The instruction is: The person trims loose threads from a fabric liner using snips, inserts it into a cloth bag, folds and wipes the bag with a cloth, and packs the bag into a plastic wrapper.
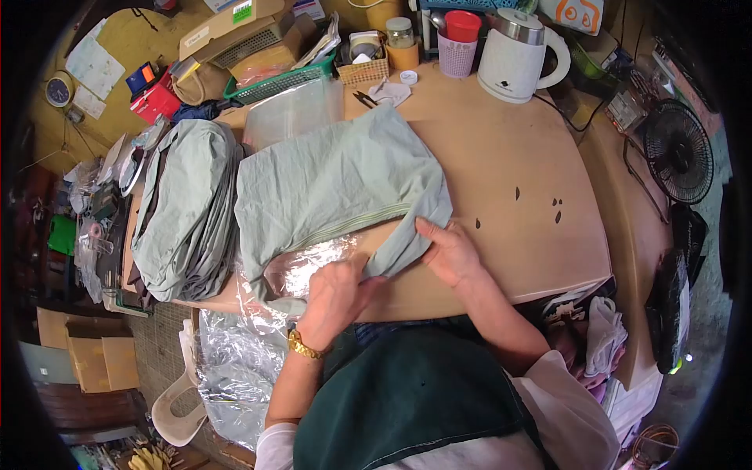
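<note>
Here, the right hand (450, 252) pinches the grey-green cloth (337, 172); the left hand (335, 293) apparently pinches it too.

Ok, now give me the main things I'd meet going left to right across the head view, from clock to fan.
Clock → cloth pile → held cloth → kettle → fan.

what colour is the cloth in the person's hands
The cloth is pale grey-green; it shows best in the head view, the only one here.
</note>
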The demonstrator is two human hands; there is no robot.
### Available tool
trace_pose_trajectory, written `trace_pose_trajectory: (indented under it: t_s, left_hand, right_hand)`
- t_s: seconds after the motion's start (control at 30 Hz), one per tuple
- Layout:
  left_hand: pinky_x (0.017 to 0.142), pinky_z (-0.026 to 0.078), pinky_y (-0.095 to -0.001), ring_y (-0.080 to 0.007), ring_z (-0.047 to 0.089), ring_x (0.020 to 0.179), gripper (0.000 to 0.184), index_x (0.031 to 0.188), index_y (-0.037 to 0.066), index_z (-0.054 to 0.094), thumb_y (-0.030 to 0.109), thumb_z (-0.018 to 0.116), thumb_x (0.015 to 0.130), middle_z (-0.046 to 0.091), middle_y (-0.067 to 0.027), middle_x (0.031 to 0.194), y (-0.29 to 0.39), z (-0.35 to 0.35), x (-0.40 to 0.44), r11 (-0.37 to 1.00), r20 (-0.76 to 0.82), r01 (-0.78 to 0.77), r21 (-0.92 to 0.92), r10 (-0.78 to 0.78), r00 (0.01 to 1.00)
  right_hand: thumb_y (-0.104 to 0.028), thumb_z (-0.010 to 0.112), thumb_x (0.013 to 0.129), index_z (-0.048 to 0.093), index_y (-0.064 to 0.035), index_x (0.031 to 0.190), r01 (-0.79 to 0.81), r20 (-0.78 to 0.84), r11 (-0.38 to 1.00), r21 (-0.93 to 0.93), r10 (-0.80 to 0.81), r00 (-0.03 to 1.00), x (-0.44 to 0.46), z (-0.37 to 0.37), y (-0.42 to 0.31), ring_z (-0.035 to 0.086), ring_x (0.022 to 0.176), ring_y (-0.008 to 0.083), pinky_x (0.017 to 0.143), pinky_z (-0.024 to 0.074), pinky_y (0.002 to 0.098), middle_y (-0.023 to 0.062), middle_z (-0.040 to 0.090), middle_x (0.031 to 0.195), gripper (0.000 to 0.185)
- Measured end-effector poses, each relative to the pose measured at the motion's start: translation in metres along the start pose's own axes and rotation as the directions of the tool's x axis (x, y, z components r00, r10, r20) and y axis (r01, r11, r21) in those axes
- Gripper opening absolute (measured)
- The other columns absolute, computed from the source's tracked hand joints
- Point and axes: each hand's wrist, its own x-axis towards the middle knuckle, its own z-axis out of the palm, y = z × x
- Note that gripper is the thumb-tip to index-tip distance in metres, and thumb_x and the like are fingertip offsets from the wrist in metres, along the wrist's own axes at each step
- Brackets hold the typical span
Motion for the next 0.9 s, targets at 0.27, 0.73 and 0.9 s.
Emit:
trace_pose_trajectory:
  t_s: [0.27, 0.73, 0.9]
  left_hand:
    - [0.058, 0.043, -0.0484, -0.0446, 0.056, 0.063, 0.042, 0.080, -0.002, 0.063, 0.038, 0.074, 0.084, 0.055, -0.0240, 0.062, 0.000, -0.041, -0.022, 0.957, 0.380, 0.288, 0.041, -0.281, 0.881]
    - [0.051, 0.041, -0.0357, -0.0235, 0.047, 0.049, 0.024, 0.082, -0.002, 0.061, 0.018, 0.071, 0.090, 0.050, -0.0153, 0.057, 0.006, 0.011, 0.038, 0.949, -0.018, 0.164, -0.270, -0.175, 0.984]
    - [0.059, 0.049, -0.0418, -0.0398, 0.060, 0.061, 0.042, 0.101, -0.002, 0.057, 0.028, 0.078, 0.082, 0.062, -0.0181, 0.067, 0.019, -0.002, 0.030, 0.972, -0.203, 0.099, -0.212, -0.142, 0.969]
  right_hand:
    - [0.002, 0.075, 0.081, 0.063, 0.0037, 0.115, 0.146, -0.190, 0.929, -0.340, -0.219, 0.957, 0.036, 0.000, -0.018, 0.066, 0.099, 0.0197, 0.090, 0.0532, 0.0349, 0.0110, 0.069, 0.111, 0.035]
    - [-0.044, 0.064, 0.095, 0.067, -0.0081, 0.090, 0.060, -0.196, 0.965, -0.254, -0.112, 0.974, 0.011, 0.007, 0.007, 0.058, 0.064, 0.0088, 0.053, 0.0439, 0.0236, -0.0004, 0.066, 0.082, 0.036]
    - [-0.034, 0.061, 0.099, 0.065, -0.0046, 0.113, -0.133, 0.252, 0.977, -0.169, 0.174, 0.952, -0.004, 0.006, 0.010, 0.060, 0.096, 0.0112, 0.079, 0.0484, 0.0297, 0.0045, 0.066, 0.115, 0.033]
